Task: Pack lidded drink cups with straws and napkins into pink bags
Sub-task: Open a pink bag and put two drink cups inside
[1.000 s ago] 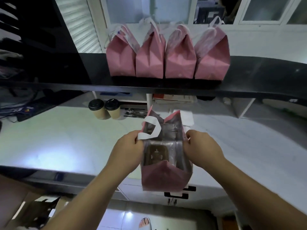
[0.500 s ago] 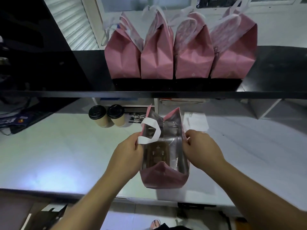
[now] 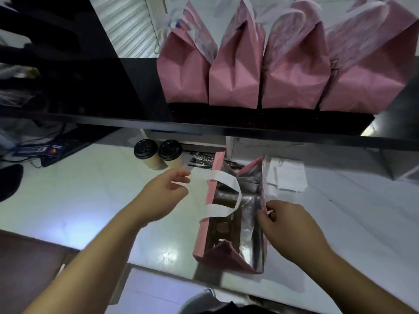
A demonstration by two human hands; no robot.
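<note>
Two lidded cups (image 3: 156, 153) stand up-frame of the open-fingered left hand (image 3: 163, 193), nearer than the right hand (image 3: 288, 225) pinching the open bag (image 3: 233, 220).

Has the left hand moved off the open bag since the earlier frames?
Yes. The left hand has let go of the open bag and moved left, toward the lidded cups.

An open pink bag (image 3: 229, 257) with silver lining and a white handle (image 3: 223, 193) stands near the front edge of the white desk (image 3: 79, 200), a brown cup carrier (image 3: 223, 230) in its bottom. Two beige drink cups (image 3: 158, 154) with black lids stand upright, touching, at the desk's back. Beside them lie wrapped straws (image 3: 201, 160), then white napkins (image 3: 289, 175). Four closed pink bags (image 3: 281, 71) line the black shelf above.
</note>
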